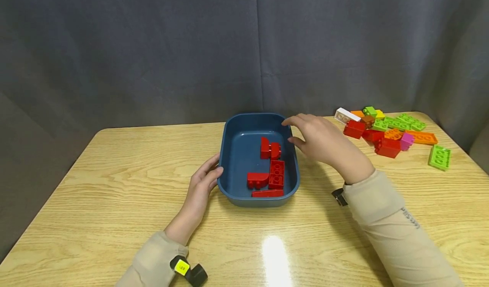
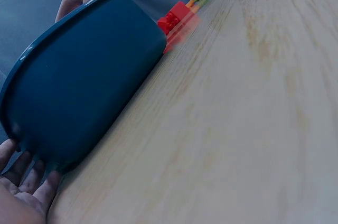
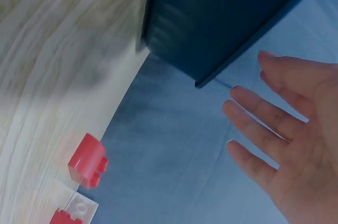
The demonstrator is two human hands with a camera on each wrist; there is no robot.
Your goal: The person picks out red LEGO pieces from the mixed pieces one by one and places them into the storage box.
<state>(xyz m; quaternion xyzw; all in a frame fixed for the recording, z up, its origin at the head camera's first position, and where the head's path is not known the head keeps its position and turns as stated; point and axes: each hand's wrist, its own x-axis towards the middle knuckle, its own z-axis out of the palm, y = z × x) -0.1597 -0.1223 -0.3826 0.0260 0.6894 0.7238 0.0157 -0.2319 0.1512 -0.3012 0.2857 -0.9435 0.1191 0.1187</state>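
A dark blue plastic bin (image 1: pixel 240 155) stands on the table with several red toy bricks (image 1: pixel 276 174) inside, mostly toward its right and near end. My left hand (image 1: pixel 202 181) holds the bin's left side, thumb at the rim and fingers against the outer wall. In the left wrist view, the left hand's fingers (image 2: pixel 34 176) meet the wall near a bottom corner. My right hand (image 1: pixel 315 136) is over the bin's far right rim, fingers spread and holding nothing. The right wrist view shows the right hand (image 3: pixel 296 123) beside the bin (image 3: pixel 211 18), its fingers apart.
At the back right lies a loose pile of bricks: a white brick (image 1: pixel 347 116), red bricks (image 1: pixel 387 147), a pink brick (image 1: pixel 407 141), orange plates (image 1: pixel 421 137) and green ones. One green plate (image 1: pixel 440 157) lies near the table's right edge. A grey curtain (image 1: pixel 172 53) hangs behind the table.
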